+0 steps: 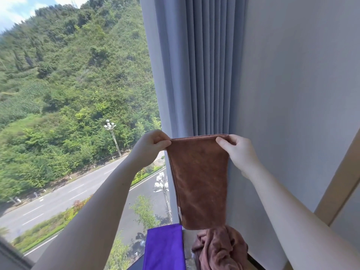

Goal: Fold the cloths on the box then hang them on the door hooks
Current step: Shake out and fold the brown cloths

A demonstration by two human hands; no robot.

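A brown cloth (198, 180), folded into a long strip, hangs in the air in front of the grey curtain. My left hand (151, 147) pinches its top left corner and my right hand (237, 151) pinches its top right corner. Below its lower edge lies a crumpled brown cloth (218, 248). Beside that, to the left, lies a flat purple cloth (165, 248). The surface under these cloths is mostly hidden; only a pale strip (188, 248) shows between them. No door hooks are in view.
A large window (78, 114) fills the left side, with a green hillside and a road outside. The grey curtain (204, 75) hangs straight ahead and a grey wall (302, 94) stands to the right, with a tan frame (339, 178) at the far right.
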